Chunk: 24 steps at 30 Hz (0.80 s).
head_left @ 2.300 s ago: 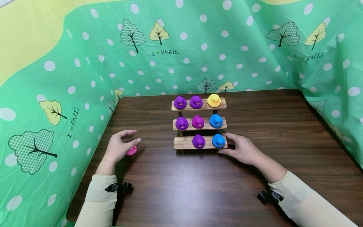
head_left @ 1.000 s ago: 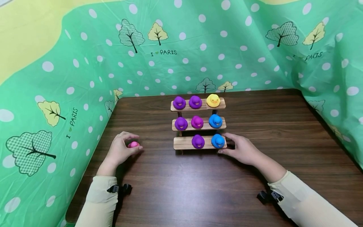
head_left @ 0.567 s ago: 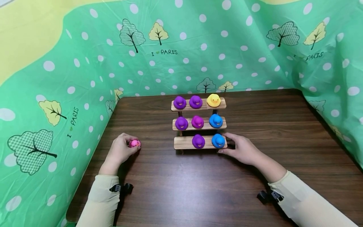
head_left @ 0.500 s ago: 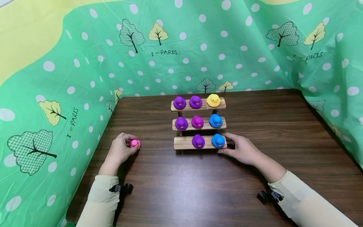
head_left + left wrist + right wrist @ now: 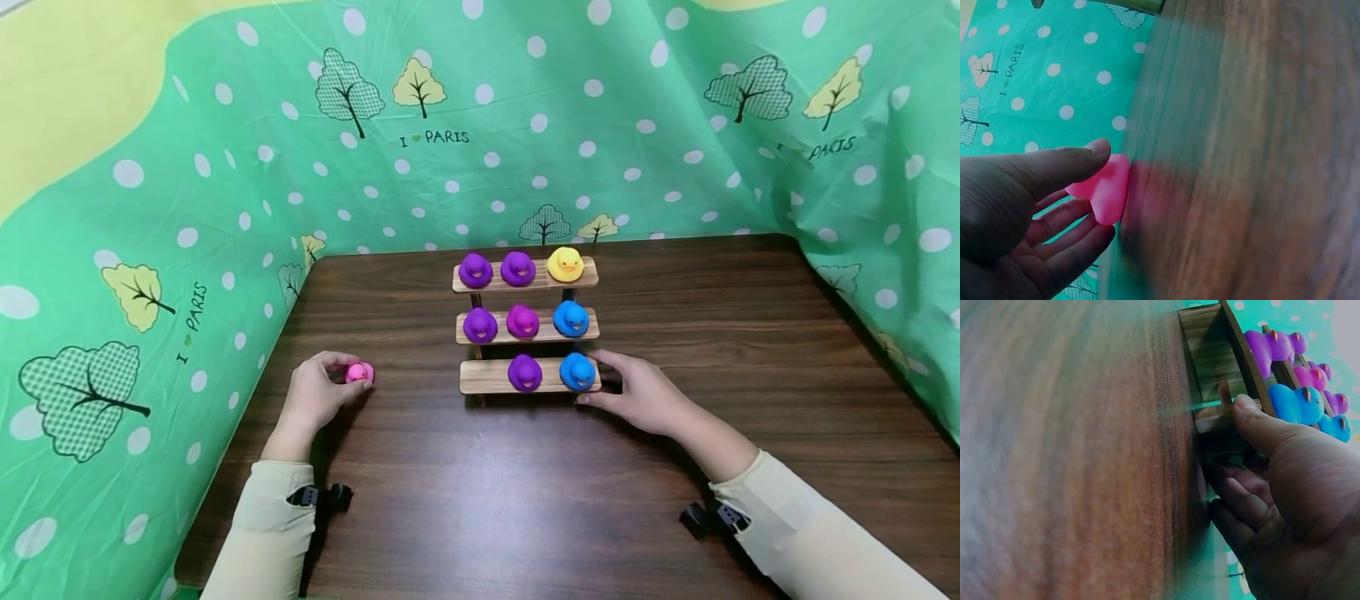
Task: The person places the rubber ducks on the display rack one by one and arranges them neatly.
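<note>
Between the thumb and fingers of my left hand (image 5: 315,396) is a small pink rubber duck (image 5: 360,373), low over the left part of the table. The left wrist view shows the thumb on the pink duck (image 5: 1110,187), close by the wood. My right hand (image 5: 637,392) grips the right end of a three-tier wooden display stand (image 5: 483,378), thumb at the front of the lowest shelf. That shelf bears a purple duck (image 5: 525,373) and a blue duck (image 5: 577,372), with bare wood at its left end. In the right wrist view the right thumb presses the shelf's edge (image 5: 1249,362).
On the middle shelf stand a purple duck (image 5: 480,326), a magenta duck (image 5: 522,322) and a blue duck (image 5: 572,319). Two purple ducks (image 5: 518,269) and a yellow duck (image 5: 566,265) line the top. A green dotted cloth (image 5: 450,187) rises behind and beside the dark wooden table (image 5: 480,500).
My left hand has closed from above onto the pink duck, whose face has come round toward the camera. Duck and fingertips have shifted slightly away from me. The right hand and stand stay put.
</note>
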Tool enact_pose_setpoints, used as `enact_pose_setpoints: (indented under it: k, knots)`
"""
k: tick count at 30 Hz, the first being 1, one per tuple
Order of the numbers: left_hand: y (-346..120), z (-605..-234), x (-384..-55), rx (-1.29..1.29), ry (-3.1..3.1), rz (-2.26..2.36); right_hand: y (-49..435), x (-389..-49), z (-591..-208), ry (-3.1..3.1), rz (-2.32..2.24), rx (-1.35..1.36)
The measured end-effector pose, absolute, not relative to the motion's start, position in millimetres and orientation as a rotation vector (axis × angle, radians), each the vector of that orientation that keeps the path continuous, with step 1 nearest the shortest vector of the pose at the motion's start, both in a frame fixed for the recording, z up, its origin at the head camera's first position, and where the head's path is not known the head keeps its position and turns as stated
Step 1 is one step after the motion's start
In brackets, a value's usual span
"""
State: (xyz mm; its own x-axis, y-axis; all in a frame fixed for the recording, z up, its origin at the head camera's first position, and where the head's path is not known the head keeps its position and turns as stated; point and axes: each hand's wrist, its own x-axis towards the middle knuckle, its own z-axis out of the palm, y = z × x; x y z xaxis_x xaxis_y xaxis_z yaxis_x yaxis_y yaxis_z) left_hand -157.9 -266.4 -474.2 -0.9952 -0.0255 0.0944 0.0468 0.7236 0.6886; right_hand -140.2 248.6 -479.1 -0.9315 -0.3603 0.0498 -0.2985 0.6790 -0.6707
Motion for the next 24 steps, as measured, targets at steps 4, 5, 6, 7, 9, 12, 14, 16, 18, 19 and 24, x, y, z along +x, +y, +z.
enact_pose_setpoints:
  k: [4, 5, 6, 7, 9, 12, 14, 16, 18, 19, 24]
  knots:
    - [-266.3, -473.5, -157.6, 0.011, -2.831, -1.146, 249.3, -140.7, -479.6, 2.799, -1.095, -0.554]
    - [-266.1, -473.4, -157.6, 0.01, -2.831, -1.144, 249.5, -140.8, -479.7, 2.798, -1.096, -0.555]
    - [-265.8, -473.2, -157.7, 0.005, -2.827, -1.142, 249.6, -140.9, -479.9, 2.797, -1.098, -0.556]
    - [-265.7, -473.2, -157.9, -0.005, -2.825, -1.135, 249.7, -141.0, -479.9, 2.797, -1.101, -0.558]
    - [-265.1, -473.4, -158.7, -0.03, -2.812, -1.126, 249.7, -141.1, -480.0, 2.794, -1.105, -0.561]
    - [-264.5, -474.2, -159.9, -0.056, -2.798, -1.126, 249.7, -141.0, -479.9, 2.793, -1.108, -0.561]
    - [-263.7, -474.6, -159.9, -0.054, -2.795, -1.132, 249.8, -141.0, -479.9, 2.795, -1.106, -0.562]
    - [-262.9, -474.8, -159.3, -0.045, -2.795, -1.142, 249.9, -140.9, -480.1, 2.796, -1.106, -0.562]
    - [-261.5, -474.4, -158.8, -0.045, -2.788, -1.153, 250.0, -140.8, -480.3, 2.797, -1.106, -0.565]
    - [-260.9, -474.2, -158.7, -0.051, -2.782, -1.154, 250.0, -140.8, -480.3, 2.797, -1.109, -0.568]
    - [-256.9, -473.1, -158.9, -0.101, -2.733, -1.161, 249.6, -140.4, -480.0, 2.795, -1.115, -0.571]
